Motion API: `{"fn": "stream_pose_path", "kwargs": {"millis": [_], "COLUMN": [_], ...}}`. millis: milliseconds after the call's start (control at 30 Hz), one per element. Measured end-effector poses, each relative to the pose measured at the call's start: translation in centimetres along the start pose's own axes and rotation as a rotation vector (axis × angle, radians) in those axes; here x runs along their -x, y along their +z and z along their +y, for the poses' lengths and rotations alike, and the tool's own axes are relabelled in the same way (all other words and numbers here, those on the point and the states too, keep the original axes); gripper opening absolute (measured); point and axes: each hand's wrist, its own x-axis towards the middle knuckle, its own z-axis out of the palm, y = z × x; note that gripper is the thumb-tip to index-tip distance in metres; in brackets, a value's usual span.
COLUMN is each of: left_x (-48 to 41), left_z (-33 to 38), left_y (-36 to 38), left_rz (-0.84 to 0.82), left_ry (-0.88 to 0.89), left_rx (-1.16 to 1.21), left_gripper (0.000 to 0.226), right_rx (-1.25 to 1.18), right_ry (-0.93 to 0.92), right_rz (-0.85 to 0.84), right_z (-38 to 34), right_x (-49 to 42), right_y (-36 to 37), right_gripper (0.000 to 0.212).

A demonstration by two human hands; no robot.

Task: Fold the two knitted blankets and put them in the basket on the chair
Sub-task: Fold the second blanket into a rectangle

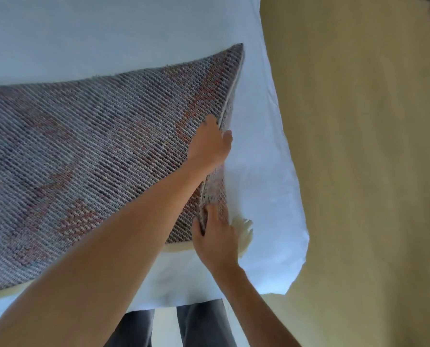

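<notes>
Gripping the knitted blanket (84, 151) by its edge near the bed's (134, 41) right side, my left hand (212, 144) and right hand (217, 241) both pinch it. I judge folding only underway on this one; the basket is out of view.

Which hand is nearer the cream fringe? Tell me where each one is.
Right. The right hand pinches the blanket just beside the fringe; the left hand grips the same edge farther up, away from it.
</notes>
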Motion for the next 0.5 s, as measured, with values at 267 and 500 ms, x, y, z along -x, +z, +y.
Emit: {"fn": "stream_pose_path", "kwargs": {"millis": [267,500], "left_x": [0.8,3.2], "left_z": [-7.4,-16.9], "left_y": [-7.1,-14.4], "left_rz": [0.163,0.213], "left_ry": [-0.058,-0.154], "left_rx": [0.088,0.166], "left_gripper": [0.010,0.008], "right_rx": [-0.095,-0.024], "right_ry": [-0.071,-0.098], "right_rz": [-0.144,-0.222], "right_z": [-6.4,-13.1], "right_x": [1.6,3.7], "right_y": [4.5,11.4], "right_gripper": [0.024,0.023]}}
